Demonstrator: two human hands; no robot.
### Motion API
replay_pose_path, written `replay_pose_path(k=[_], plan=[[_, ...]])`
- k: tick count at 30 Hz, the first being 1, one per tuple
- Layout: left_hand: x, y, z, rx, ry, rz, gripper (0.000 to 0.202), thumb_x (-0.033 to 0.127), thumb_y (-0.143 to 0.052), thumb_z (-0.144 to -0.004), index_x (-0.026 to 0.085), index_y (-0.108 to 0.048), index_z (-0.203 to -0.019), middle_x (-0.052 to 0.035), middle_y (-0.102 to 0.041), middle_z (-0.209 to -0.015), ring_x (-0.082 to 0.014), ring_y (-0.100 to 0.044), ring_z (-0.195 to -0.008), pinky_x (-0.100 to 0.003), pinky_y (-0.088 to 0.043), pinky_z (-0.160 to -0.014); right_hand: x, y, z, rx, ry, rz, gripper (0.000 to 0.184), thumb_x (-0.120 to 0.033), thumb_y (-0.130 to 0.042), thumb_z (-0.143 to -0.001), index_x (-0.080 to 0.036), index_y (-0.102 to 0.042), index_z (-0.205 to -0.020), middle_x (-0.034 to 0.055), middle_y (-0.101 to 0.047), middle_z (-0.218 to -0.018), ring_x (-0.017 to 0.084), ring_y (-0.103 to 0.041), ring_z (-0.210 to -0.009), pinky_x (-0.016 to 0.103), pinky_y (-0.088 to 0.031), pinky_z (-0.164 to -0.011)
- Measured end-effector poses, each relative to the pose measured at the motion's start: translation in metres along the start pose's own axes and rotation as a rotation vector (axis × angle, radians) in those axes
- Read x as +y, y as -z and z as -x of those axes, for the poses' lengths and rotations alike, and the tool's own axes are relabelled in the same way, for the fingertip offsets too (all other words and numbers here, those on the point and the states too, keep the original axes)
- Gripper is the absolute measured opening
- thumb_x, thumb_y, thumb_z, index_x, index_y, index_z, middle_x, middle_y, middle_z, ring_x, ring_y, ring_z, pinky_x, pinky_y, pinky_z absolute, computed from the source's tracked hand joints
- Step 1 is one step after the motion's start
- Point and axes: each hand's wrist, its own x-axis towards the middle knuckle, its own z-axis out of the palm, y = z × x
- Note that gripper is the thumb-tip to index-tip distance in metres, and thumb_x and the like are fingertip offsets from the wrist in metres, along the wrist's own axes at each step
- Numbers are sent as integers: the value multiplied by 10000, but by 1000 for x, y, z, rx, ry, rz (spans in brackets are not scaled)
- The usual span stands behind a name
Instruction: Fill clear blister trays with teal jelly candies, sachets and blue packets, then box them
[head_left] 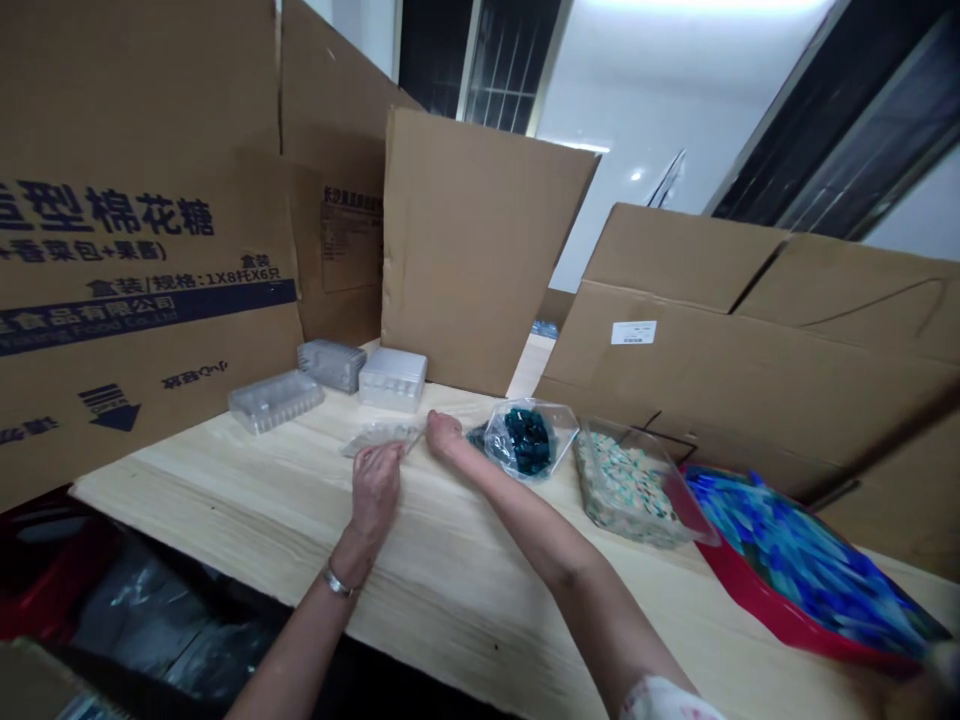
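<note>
Your left hand [375, 490], fingers drawn narrow, reaches the edge of a small clear plastic strip [380, 437] on the pale wooden table [247, 500]; you cannot tell if it grips. Your curled right hand [444, 433] sits just beside, near a clear bag of dark teal pieces [527, 441]. Behind, a cardboard carton [142, 330] reads 棉花糖 and 1X8托X6只.

Bright, even light falls from the white ceiling [675, 90], leaving only faint, soft shadows on the pale wooden desk [225, 500]. Glare glints off the clear plastic bag [529, 440]. Wide-angle distortion skews the tan cardboard sheets [750, 400] near the edges, and the blue pieces [795, 540] in the red plastic tray [765, 615] look smeared by blur.
</note>
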Motion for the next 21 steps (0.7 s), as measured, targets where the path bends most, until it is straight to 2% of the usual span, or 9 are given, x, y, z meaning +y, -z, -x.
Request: replay_pose_path(k=[4,6,8,11,14,15,17,19,21], plan=[[5,5,-3,57,-36,87,237,131,-392,-898,204,-608,-961,-100,-710,-1034,-212,-639,-1003,-438,-406,-919,1,35,25,51,19,67,451,-5,-482,-747,-114,-550,-1179,141,-542,-1283,206,-446,-1240,360,-322,-1051],[10,9,-5,34,-78,107,220,134,-409,-896,217,-610,-926,-84,-713,-1050,-197,-634,-1036,-438,-408,-948,0,57,47,10,64,-30,510,-56,-491,-774,-178,-490,-1269,109,-494,-1350,181,-488,-1203,354,-378,-1032],[17,15,-5,-9,-133,119,195,139,-439,-889,230,-612,-883,-59,-719,-1048,-186,-620,-1081,-445,-389,-995,-3,73,74,-45,35,-264,452,-178,-510,-829,-187,-466,-1279,122,-525,-1309,186,-553,-1126,373,-472,-943],[33,25,3,-129,-251,184,192,135,-460,-881,237,-622,-873,-48,-718,-1064,-200,-585,-1144,-502,-330,-1055,-4,83,122,-98,-69,-601,397,-369,-570,-833,-171,-521,-1173,130,-606,-1169,195,-624,-990,345,-553,-784],[56,37,23,-315,-304,302,229,145,-439,-886,248,-637,-937,-56,-699,-1112,-217,-562,-1176,-542,-300,-1076,4,82,165,-153,-101,-740,508,-356,-708,-719,-172,-522,-1154,88,-672,-962,175,-665,-768,279,-545,-607],[65,40,31,-328,-264,347,232,163,-439,-886,250,-637,-969,-68,-682,-1148,-226,-538,-1203,-552,-287,-1083,8,81,177,-152,-112,-765,552,-336,-735,-686,-170,-514,-1165,71,-680,-894,166,-663,-699,262,-527,-566],[82,47,46,-232,-35,451,251,222,-466,-882,250,-605,-1089,-100,-591,-1287,-250,-442,-1290,-556,-278,-1091,18,80,198,-116,-139,-792,577,-326,-749,-664,-162,-517,-1166,53,-681,-821,151,-651,-631,247,-505,-538],[97,53,57,-67,354,629,347,308,-491,-879,269,-521,-1222,-113,-483,-1396,-271,-410,-1312,-531,-378,-1034,25,78,213,-75,-158,-778,547,-342,-738,-676,-162,-538,-1153,42,-677,-803,137,-635,-611,251,-509,-548],[109,58,62,-13,750,895,419,386,-527,-861,293,-471,-1266,-110,-489,-1387,-278,-515,-1222,-464,-505,-906,28,72,224,-97,-139,-720,513,-354,-727,-690,-171,-561,-1140,30,-668,-805,129,-617,-605,259,-516,-549]])
